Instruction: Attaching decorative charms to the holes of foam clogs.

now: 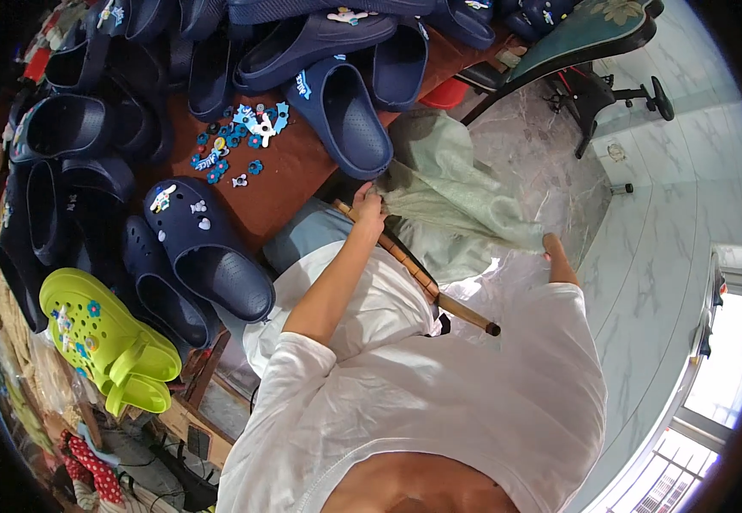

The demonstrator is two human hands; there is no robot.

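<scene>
A pale green, crumpled sack (pixel 482 192) of thin, woven-looking material is stretched between my hands, beside the table. My left hand (pixel 368 207) is closed on its near left edge, close to the table's corner. Further right, my right hand (pixel 552 246) grips the opposite side, with its fingers partly hidden. The lower folds of the sack hang over the shiny floor. Just beyond my left hand, a navy clog (pixel 350 120) lies at the table's edge.
The brown table (pixel 281 184) carries many navy clogs, a lime-green pair (pixel 106 333) and a scatter of small blue shoe charms (pixel 238 137). A wooden stool or chair edge (pixel 405 261) is beside my lap. A green-backed chair (pixel 576 43) stands at the far right, near a marbled wall.
</scene>
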